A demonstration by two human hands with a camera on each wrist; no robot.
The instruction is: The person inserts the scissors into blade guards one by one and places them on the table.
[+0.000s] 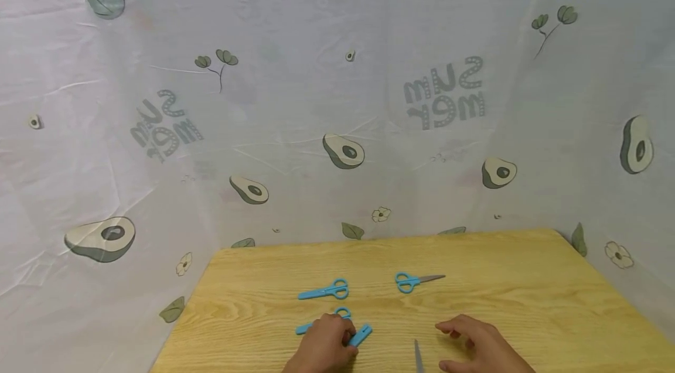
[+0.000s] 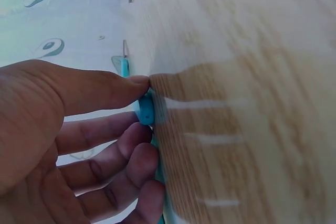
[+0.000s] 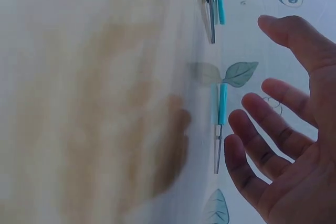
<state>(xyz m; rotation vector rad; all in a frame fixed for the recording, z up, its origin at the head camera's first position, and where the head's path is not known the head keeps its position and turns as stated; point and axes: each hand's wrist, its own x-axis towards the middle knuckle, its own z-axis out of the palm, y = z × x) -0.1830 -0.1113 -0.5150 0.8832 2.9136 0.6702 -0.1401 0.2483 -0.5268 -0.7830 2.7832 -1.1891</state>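
My left hand [image 1: 323, 342] is low over the table, pinching a light-blue scissors blade cover [image 1: 361, 335] between thumb and fingers. The left wrist view shows this cover [image 2: 146, 109] end-on, close to the wood. To its right, a bare metal scissors blade [image 1: 418, 354] points away from me; its handles are below the head view's edge. My right hand [image 1: 479, 348] is on the other side of that blade, holding nothing, with fingers spread and slightly bent. Partly behind my left hand lies another pair of blue-handled scissors [image 1: 342, 311].
Farther back lie covered blue scissors [image 1: 326, 290] on the left and uncovered blue scissors [image 1: 408, 283] on the right, blade pointing right. The wooden table [image 1: 527, 279] meets a pale printed curtain [image 1: 295, 98] at its back and sides.
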